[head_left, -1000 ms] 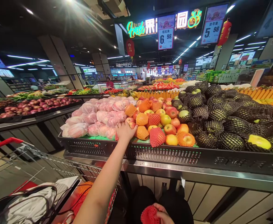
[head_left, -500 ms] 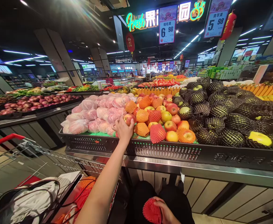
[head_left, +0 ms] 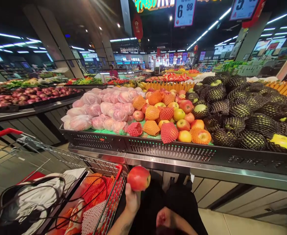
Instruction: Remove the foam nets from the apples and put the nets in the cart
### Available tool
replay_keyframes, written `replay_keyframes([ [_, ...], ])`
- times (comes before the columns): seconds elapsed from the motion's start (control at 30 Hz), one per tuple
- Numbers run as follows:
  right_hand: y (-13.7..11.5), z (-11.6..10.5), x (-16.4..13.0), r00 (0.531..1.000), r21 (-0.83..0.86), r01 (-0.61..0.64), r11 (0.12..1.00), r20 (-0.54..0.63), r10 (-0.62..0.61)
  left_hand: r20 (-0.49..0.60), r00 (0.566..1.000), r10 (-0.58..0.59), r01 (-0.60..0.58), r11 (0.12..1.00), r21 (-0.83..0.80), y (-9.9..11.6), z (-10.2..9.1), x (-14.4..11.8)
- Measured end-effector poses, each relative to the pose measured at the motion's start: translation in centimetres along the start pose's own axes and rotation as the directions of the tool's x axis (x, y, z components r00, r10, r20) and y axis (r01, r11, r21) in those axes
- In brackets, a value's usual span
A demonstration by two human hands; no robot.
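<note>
My left hand point(head_left: 132, 199) is closed around a red apple point(head_left: 139, 178), held in front of the display, beside the shopping cart's corner. Low over my dark-clothed lap is my right hand point(head_left: 166, 217), its fingers curled and in shadow. A reddish patch shows at its fingers, but what it holds cannot be made out. Loose apples point(head_left: 183, 125) lie in a black display crate point(head_left: 143, 145), some wrapped in orange foam nets point(head_left: 151, 128) and red foam nets point(head_left: 169, 132).
Left of the loose apples are plastic-bagged fruits point(head_left: 78, 122); to the right, melons in black nets point(head_left: 247, 137). The shopping cart point(head_left: 111, 202) at lower left holds a bag with dark straps point(head_left: 35, 199) and foam nets point(head_left: 93, 217). Onions point(head_left: 33, 98) fill another stand.
My left hand has taken the apple from the display and drawn it back towards me. The red foam net seen in my right hand is no longer clearly visible. The view has tilted down.
</note>
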State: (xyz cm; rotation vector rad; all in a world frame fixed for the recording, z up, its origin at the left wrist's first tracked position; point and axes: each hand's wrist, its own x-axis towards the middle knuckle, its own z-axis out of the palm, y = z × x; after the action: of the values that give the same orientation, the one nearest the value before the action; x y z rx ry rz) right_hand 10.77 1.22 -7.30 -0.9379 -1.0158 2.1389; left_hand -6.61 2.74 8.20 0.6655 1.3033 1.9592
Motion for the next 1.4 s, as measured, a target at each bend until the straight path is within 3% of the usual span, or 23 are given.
replay_keyframes([
  [0.07, -2.7, 0.1, -0.1, 0.992, -0.289, 0.081, 0.954, 0.117, -0.048, 0.080, 0.939, -0.334, 0.342, 0.931, -0.124, -1.2, -2.0, -2.1],
  [0.13, -5.7, -0.2, 0.4, 0.991, -0.266, 0.136, 0.954, 0.035, -0.132, 0.186, 0.868, -0.461, 0.492, 0.850, -0.188, -2.0, -3.7, -3.0],
  [0.23, -9.4, -0.3, 1.2, 0.969, -0.198, 0.210, 0.957, -0.092, -0.231, 0.360, 0.821, -0.444, 0.529, 0.828, -0.186, -2.5, -5.2, -3.1],
  [0.3, -11.3, 0.3, 1.0, 0.949, -0.159, 0.250, 0.955, -0.157, -0.274, 0.458, 0.784, -0.419, 0.547, 0.815, -0.191, -2.4, -5.2, -2.9],
  [0.43, -14.4, 3.0, -0.7, 0.904, -0.080, 0.358, 0.930, -0.222, -0.366, 0.580, 0.768, -0.271, 0.467, 0.857, -0.218, -1.3, -3.2, -2.8],
  [0.6, -16.0, 6.0, -1.8, 0.855, -0.087, 0.436, 0.896, -0.269, -0.442, 0.689, 0.696, -0.204, 0.439, 0.880, -0.182, -0.7, -1.4, -3.3],
  [0.67, -16.1, 6.4, -1.7, 0.827, -0.119, 0.456, 0.882, -0.310, -0.469, 0.685, 0.696, -0.215, 0.442, 0.880, -0.173, -0.8, -1.4, -3.5],
  [0.73, -16.2, 6.2, -1.6, 0.831, -0.106, 0.445, 0.889, -0.321, -0.454, 0.675, 0.703, -0.224, 0.442, 0.881, -0.169, -0.6, -1.5, -3.6],
  [0.8, -16.2, 5.6, -1.6, 0.884, -0.008, 0.381, 0.924, -0.288, -0.368, 0.664, 0.707, -0.245, 0.485, 0.851, -0.202, -0.1, -1.5, -3.4],
  [0.9, -16.0, 4.6, -2.0, 0.962, 0.232, 0.226, 0.946, -0.208, -0.179, 0.638, 0.695, -0.332, 0.630, 0.708, -0.318, 0.7, -1.5, -3.0],
  [0.97, -15.8, 4.1, -2.5, 0.980, 0.351, 0.147, 0.925, -0.176, -0.089, 0.600, 0.705, -0.378, 0.672, 0.627, -0.394, 1.0, -1.6, -2.7],
  [1.03, -15.5, 4.0, -3.1, 0.986, 0.377, 0.112, 0.920, -0.156, -0.056, 0.545, 0.737, -0.400, 0.657, 0.613, -0.438, 1.0, -1.7, -2.5],
  [1.17, -15.3, 4.3, -4.0, 0.998, 0.204, 0.060, 0.977, 0.009, -0.063, 0.498, 0.776, -0.387, 0.608, 0.668, -0.430, 0.4, -1.8, -2.4],
  [1.3, -15.3, 4.4, -4.2, 0.976, -0.109, -0.053, 0.993, 0.203, 0.074, 0.488, 0.790, -0.371, 0.579, 0.713, -0.396, 0.0, -1.7, -2.6],
  [1.4, -15.5, 4.7, -4.6, 0.976, -0.275, 0.032, 0.961, 0.217, 0.030, 0.481, 0.771, -0.417, 0.611, 0.697, -0.376, 0.0, -1.6, -2.6],
])
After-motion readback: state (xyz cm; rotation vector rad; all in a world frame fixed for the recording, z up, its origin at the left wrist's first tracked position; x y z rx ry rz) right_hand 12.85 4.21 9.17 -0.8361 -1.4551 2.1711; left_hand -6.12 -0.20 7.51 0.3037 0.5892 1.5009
